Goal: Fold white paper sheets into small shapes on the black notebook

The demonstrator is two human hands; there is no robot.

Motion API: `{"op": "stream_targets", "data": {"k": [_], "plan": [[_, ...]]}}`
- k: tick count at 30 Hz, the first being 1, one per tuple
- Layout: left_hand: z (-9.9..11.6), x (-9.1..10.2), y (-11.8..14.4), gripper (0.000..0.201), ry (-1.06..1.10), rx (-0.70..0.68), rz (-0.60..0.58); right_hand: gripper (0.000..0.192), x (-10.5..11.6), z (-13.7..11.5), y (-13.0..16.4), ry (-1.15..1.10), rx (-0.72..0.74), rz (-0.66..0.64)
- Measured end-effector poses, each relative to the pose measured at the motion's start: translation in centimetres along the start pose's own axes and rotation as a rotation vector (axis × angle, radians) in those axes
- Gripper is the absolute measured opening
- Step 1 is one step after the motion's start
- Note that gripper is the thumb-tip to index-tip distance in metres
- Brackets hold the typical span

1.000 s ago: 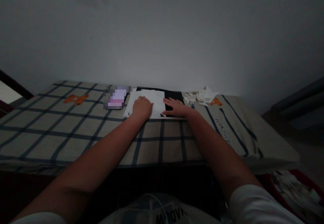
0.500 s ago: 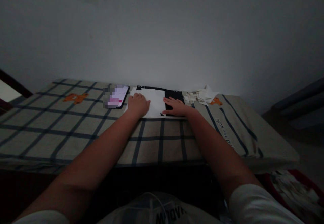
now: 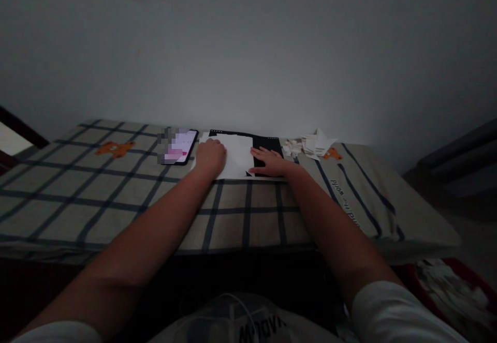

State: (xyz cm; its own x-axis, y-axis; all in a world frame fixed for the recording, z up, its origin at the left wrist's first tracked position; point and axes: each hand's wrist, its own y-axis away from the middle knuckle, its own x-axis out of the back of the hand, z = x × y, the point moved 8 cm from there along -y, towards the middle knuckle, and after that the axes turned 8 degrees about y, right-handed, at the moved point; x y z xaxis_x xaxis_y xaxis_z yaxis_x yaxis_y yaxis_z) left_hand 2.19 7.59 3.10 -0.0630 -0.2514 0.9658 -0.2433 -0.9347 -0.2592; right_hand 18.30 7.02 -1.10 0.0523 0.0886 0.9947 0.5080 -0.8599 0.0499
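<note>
A white sheet of paper (image 3: 238, 158) lies over a black sheet or folder (image 3: 267, 144) with small white marks along its far edge. My left hand (image 3: 210, 158) rests on the left part of the white paper, fingers curled down and thumb drawn in against it. My right hand (image 3: 268, 162) lies flat with fingers spread, its palm over the black surface and its fingertips at the white paper's right edge. More white paper shows from under the left side; the fingertips of my left hand are hidden.
A lit phone (image 3: 180, 146) lies left of the paper. Several folded or torn white paper pieces (image 3: 310, 145) are heaped to the right. A checked cloth (image 3: 248, 213) covers the table, which stands against a grey wall (image 3: 248, 53). A red container (image 3: 450, 281) sits low at right.
My left thumb, stretched out to the right before, is now drawn in beside the fingers. My right hand and the papers look almost unmoved.
</note>
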Motion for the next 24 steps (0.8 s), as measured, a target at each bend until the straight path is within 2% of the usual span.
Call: {"op": "stream_targets", "data": {"k": [3, 10, 16, 24], "plan": [[-0.1, -0.4, -0.2, 0.043, -0.016, 0.02, -0.044, 0.084, 0.0, 0.0, 0.0, 0.0, -0.001, -0.001], [0.3, 0.1, 0.5, 0.049, -0.014, -0.016, -0.039, 0.085, 0.1, 0.0, 0.1, -0.008, -0.003, -0.012], [0.8, -0.1, 0.7, 0.073, -0.02, 0.021, -0.145, 0.088, -0.1, 0.1, 0.0, 0.007, -0.001, -0.018], [1.7, -0.3, 1.3, 0.098, 0.009, 0.008, -0.143, 0.09, -0.1, 0.1, 0.1, -0.001, 0.001, -0.031]]}}
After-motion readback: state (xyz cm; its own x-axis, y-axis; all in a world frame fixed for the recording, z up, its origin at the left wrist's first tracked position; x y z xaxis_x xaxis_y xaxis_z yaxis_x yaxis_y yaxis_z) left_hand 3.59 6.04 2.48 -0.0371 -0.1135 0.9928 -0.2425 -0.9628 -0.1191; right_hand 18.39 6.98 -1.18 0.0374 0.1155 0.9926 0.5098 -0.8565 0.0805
